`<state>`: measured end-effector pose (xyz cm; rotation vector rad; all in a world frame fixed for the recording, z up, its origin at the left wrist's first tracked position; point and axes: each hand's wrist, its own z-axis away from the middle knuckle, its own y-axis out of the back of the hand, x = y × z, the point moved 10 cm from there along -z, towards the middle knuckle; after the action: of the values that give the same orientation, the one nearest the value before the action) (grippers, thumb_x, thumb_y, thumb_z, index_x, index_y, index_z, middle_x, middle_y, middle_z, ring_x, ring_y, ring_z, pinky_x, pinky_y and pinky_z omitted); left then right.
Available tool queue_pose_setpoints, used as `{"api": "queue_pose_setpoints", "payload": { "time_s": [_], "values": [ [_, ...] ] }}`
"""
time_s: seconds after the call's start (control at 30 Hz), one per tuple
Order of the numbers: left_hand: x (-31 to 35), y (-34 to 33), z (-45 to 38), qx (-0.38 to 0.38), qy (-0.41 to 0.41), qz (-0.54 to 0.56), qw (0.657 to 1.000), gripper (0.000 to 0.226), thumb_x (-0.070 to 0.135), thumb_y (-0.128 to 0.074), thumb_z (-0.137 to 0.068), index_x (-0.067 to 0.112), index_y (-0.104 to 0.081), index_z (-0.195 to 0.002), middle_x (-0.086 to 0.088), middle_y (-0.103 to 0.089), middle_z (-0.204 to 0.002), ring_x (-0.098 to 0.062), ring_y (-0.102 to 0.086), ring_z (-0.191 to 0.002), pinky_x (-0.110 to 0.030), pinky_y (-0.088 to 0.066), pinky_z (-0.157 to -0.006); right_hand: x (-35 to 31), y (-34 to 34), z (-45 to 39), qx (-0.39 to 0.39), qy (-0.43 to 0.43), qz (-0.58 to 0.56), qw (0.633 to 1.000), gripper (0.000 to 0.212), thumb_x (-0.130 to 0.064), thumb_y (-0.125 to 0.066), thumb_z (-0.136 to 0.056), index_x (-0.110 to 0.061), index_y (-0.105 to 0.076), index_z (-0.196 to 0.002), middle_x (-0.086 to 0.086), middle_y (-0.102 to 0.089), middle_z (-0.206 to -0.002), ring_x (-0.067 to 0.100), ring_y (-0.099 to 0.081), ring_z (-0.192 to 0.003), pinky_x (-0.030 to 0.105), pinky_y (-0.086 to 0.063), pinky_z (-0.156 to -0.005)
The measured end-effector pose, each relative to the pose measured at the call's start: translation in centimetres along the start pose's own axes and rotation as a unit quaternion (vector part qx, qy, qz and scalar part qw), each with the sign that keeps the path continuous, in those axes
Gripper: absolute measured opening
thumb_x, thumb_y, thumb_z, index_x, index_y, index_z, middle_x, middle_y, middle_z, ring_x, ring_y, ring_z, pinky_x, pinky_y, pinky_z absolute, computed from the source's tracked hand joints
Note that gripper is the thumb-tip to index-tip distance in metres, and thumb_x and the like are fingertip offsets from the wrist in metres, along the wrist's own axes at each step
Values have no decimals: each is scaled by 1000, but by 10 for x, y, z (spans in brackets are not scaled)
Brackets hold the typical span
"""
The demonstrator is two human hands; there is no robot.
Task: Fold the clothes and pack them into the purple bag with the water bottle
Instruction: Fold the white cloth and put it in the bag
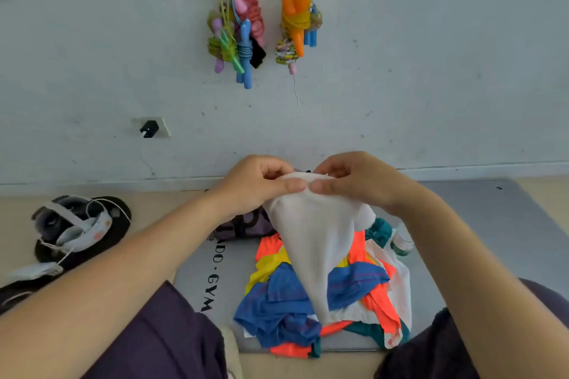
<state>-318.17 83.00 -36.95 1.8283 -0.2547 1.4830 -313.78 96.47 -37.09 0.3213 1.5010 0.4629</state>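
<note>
A white garment (pixel 317 243) hangs in the air above a pile of clothes (pixel 295 301) in blue, orange, yellow, teal and white. My left hand (pixel 255 184) and my right hand (pixel 360 181) both pinch its top edge, thumbs almost touching. The purple bag (pixel 246 224) lies behind the pile, partly hidden by my left hand and the white garment. The water bottle (pixel 401 241) lies at the pile's right side, mostly hidden behind my right forearm.
A grey gym mat (pixel 212 280) carries the pile. Sandals with white cloth and string (pixel 77 224) lie on the floor at left. Jump ropes (pixel 240 28) hang on a wall pegboard. My knees in dark trousers flank the mat.
</note>
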Motion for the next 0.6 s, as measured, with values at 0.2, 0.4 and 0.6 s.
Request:
{"api": "queue_pose_setpoints", "payload": {
  "time_s": [0.2,0.4,0.6],
  "values": [
    [-18,5,9,-10,42,-12,999,20,41,-81,-72,24,-72,-78,0,-70,-78,-12,-59,-72,-32,-42,-71,19,-2,10,14,-19,-103,994,17,-31,-75,-82,-15,-72,-84,0,-70,-78,10,-63,-70,22,-49,-62],
    [-70,2,6,-10,87,78,993,19,45,-69,-84,27,-74,-82,12,-69,-77,-2,-60,-68,-12,-44,-61,45,-20,-11,-10,-38,-138,990,14,-31,-76,-82,-17,-72,-84,3,-72,-79,13,-66,-69,22,-51,-59],
    [-97,2,-5,10,64,146,987,11,35,-76,-72,31,-68,-77,14,-63,-77,-4,-56,-73,-19,-42,-67,62,-38,-31,-4,-34,-151,988,13,-27,-71,-87,-16,-69,-81,-2,-64,-74,8,-58,-67,16,-47,-61]
  ]
}}
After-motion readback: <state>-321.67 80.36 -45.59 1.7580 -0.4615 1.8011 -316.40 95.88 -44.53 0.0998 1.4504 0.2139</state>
